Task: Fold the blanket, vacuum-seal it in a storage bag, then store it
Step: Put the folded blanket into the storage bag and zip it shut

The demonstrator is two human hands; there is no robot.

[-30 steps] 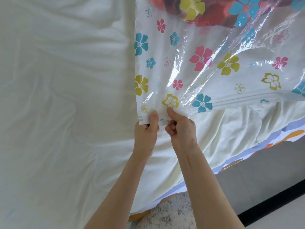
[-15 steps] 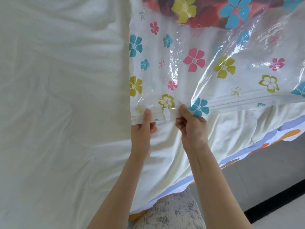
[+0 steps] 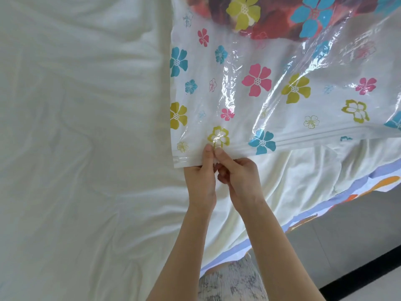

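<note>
Both hands are working at the near edge of the flower-printed vacuum storage bag [image 3: 201, 94].

- The left hand [image 3: 200, 185] is pinching the bag's zip strip [image 3: 325, 137], thumb lying on top and the other fingers tucked beneath the plastic.
- The right hand [image 3: 243, 181] is pinching the same strip, touching the left; its thumb is pressing on top and its curled fingers are gripping from below.
- Just beyond both thumb tips, a yellow outlined flower [image 3: 218, 136] is showing on the plastic.
- To the right of the fingers the strip is running on along the bag's edge.
- The blanket [image 3: 273, 29], dark red, is sitting inside the bag well beyond the fingers, at its far end.
- The bag is lying on a white bed sheet [image 3: 86, 148], creased, which is spreading away to the left of the fingers.
</note>
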